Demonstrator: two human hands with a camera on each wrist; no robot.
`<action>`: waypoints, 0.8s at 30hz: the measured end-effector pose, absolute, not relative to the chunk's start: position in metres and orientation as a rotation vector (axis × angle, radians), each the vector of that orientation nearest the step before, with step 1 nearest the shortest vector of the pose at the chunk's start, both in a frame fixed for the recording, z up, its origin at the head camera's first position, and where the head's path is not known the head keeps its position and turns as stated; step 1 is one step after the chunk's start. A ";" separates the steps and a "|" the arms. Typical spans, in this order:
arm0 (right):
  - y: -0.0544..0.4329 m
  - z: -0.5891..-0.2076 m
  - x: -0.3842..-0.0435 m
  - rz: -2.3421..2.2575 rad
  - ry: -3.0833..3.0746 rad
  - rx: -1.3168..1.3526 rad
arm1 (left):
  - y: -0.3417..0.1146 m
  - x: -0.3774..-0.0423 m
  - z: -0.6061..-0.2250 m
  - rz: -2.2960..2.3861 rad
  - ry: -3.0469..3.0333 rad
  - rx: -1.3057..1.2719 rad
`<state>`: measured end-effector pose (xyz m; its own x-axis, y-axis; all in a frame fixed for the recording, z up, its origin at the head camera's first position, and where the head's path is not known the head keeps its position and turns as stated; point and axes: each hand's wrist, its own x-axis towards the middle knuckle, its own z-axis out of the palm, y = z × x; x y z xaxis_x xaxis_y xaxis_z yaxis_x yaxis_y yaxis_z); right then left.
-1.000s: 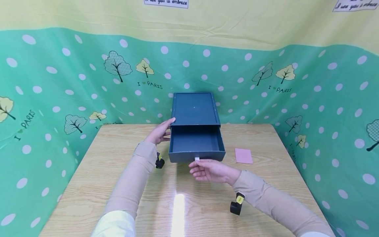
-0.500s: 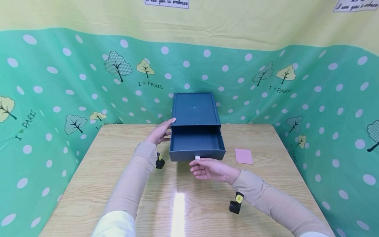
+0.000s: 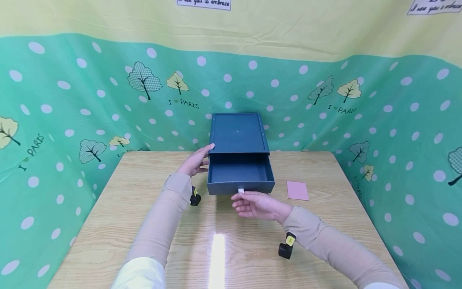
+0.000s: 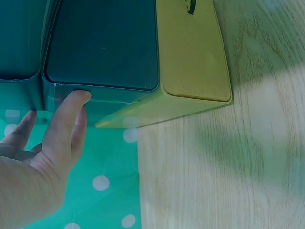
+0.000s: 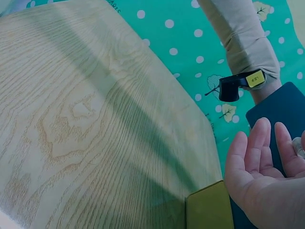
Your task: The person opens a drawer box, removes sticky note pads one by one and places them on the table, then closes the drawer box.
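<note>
A dark blue drawer cabinet (image 3: 236, 132) stands at the table's far side with its top drawer (image 3: 221, 188) pulled partway out. Nothing lies in the part of the drawer I can see. My left hand (image 3: 195, 161) rests against the cabinet's left side, fingers extended; in the left wrist view its fingertips touch the side near the front edge. At the drawer front, the thumb and forefinger of my right hand (image 3: 261, 205) pinch a small white pull tab (image 3: 241, 191). Its other fingers hang loosely below. The left wrist view shows a yellow drawer front (image 4: 195, 52) in the lowest tier.
A pink square (image 3: 297, 190) lies flat on the wooden table (image 3: 144, 172), right of the cabinet. Behind and on both sides hangs a green dotted curtain (image 3: 234, 90). Each wrist bears a small black camera (image 3: 285, 251).
The drawer has slid slightly inward, away from me, and my right hand has moved with it on the tab. My left hand has stayed in place.
</note>
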<state>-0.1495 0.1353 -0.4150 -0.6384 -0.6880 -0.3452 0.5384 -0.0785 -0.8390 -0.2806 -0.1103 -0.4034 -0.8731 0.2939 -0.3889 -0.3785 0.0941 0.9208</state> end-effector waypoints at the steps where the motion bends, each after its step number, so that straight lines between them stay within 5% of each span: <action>1: 0.135 -0.415 -0.150 -1.835 1.336 -0.175 | -0.110 -0.281 -0.403 1.832 1.892 -0.082; 24: 0.133 -0.418 -0.156 -1.884 1.345 -0.137 | -0.110 -0.284 -0.410 1.855 1.893 -0.107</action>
